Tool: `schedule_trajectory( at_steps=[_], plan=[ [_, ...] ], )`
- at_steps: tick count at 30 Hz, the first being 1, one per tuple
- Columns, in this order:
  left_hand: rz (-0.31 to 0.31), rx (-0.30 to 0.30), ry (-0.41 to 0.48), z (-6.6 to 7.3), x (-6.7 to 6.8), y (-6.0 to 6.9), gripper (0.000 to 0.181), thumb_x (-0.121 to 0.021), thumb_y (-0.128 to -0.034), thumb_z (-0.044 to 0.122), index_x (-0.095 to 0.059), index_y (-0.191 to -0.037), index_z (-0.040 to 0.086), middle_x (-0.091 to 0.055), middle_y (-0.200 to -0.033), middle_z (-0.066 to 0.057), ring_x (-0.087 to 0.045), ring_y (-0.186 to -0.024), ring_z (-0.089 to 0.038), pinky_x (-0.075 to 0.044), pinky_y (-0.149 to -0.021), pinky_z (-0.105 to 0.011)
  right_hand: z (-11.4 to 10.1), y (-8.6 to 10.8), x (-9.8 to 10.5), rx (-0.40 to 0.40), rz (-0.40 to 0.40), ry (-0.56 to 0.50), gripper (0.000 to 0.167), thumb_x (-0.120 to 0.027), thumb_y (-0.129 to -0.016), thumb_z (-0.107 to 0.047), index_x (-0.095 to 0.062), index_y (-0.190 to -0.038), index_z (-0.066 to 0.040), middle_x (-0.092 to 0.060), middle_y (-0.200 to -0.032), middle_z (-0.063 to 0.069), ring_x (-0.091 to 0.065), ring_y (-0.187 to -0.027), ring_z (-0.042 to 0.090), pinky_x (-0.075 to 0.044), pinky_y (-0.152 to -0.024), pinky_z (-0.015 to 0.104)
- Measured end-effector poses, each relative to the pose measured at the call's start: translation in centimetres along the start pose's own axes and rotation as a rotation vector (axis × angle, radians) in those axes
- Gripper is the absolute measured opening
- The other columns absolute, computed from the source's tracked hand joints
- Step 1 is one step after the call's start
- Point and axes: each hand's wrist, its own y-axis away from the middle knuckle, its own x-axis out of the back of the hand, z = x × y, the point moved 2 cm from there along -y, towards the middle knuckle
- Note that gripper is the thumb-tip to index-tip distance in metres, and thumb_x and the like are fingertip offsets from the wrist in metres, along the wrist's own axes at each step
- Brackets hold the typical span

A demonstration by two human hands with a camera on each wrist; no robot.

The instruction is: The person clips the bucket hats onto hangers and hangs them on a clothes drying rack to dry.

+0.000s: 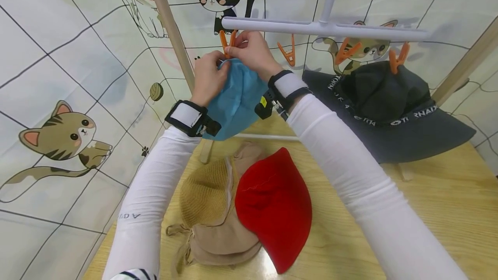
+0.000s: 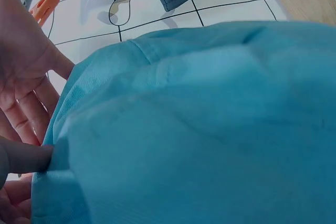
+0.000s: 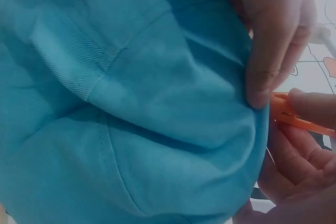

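A light blue hat (image 1: 243,94) hangs below the left end of the white bar. My left hand (image 1: 209,77) pinches its upper edge, and in the right wrist view the left fingertips press that fabric edge (image 3: 210,103). Close beside it, my right hand (image 1: 254,53) grips an orange clip (image 1: 224,43) at the hat's top edge. Thumb and fingers of the right hand (image 3: 304,161) hold the clip (image 3: 294,121) in the right wrist view. Blue fabric (image 2: 189,124) fills most of the left wrist view; whether the clip's jaws bite the hat cannot be told.
The white bar (image 1: 272,25) also carries an empty orange clip (image 1: 288,53) and, further right, a dark bucket hat (image 1: 381,94) under two clips. On the wooden table (image 1: 338,245) lie a red hat (image 1: 272,206), a tan knitted hat (image 1: 204,193) and beige fabric (image 1: 221,243).
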Motion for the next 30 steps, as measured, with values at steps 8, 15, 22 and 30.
schedule_trajectory(
  at_steps=[8, 15, 22, 30],
  plan=[
    [0.019, 0.024, -0.013, 0.4, -0.5, -0.4, 0.028, -0.057, -0.0978, 0.016, -0.067, -0.112, -0.006, -0.067, -0.094, -0.020, -0.060, -0.082, -0.028, -0.036, -0.062, -0.028, 0.3, 0.0, 0.0, 0.045, 0.004, 0.014, 0.017, -0.066, -0.092, -0.013, -0.058, -0.100, 0.000, -0.064, -0.110, 0.013, -0.063, -0.100, 0.018, -0.045, -0.082, 0.024],
    [0.047, 0.043, -0.050, 0.6, -0.8, -0.5, 0.028, -0.055, -0.0977, 0.016, -0.067, -0.111, -0.006, -0.068, -0.094, -0.019, -0.061, -0.081, -0.027, -0.038, -0.063, -0.029, 0.6, -0.2, 0.1, 0.063, -0.013, -0.018, 0.017, -0.066, -0.092, -0.012, -0.059, -0.100, 0.001, -0.065, -0.108, 0.015, -0.064, -0.097, 0.019, -0.046, -0.082, 0.024],
    [0.036, 0.077, -0.006, 0.8, -0.9, -0.5, 0.028, -0.055, -0.0970, 0.016, -0.066, -0.113, -0.004, -0.069, -0.098, -0.018, -0.062, -0.085, -0.024, -0.049, -0.075, -0.034, 0.8, -0.1, 0.3, 0.062, -0.035, -0.053, 0.019, -0.066, -0.092, -0.012, -0.059, -0.103, 0.002, -0.065, -0.110, 0.015, -0.062, -0.100, 0.019, -0.044, -0.081, 0.026],
    [0.053, 0.094, 0.000, 1.0, -1.1, -0.6, 0.029, -0.055, -0.0972, 0.019, -0.067, -0.110, -0.004, -0.069, -0.096, -0.016, -0.060, -0.080, -0.021, -0.045, -0.068, -0.028, 0.7, -0.5, 0.7, 0.053, -0.139, -0.158, 0.038, -0.056, -0.098, -0.015, -0.051, -0.133, -0.001, -0.054, -0.133, 0.012, -0.052, -0.117, 0.018, -0.039, -0.094, 0.024]
  ],
)
